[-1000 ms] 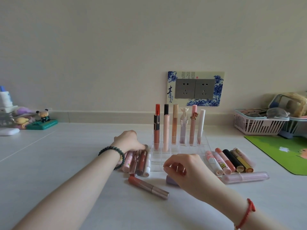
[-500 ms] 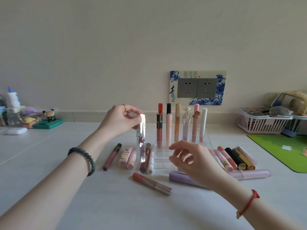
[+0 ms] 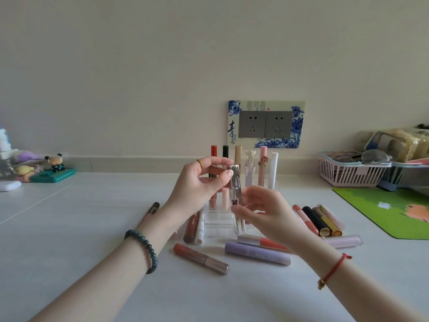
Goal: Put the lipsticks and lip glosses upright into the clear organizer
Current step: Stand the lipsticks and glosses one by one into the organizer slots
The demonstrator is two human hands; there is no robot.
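The clear gloss tube (image 3: 237, 201) with a silver cap stands almost vertical in the air, its long axis up and down, just above the near cells of the clear organizer (image 3: 219, 223). The left hand (image 3: 199, 182) pinches the cap end between thumb and fingers. The right hand (image 3: 264, 210) comes from the right with fingers half curled; its fingertips touch the lower body of the tube. The tube's bottom is near the organizer's front edge, so I judge it must travel down and a little farther to enter a free cell.
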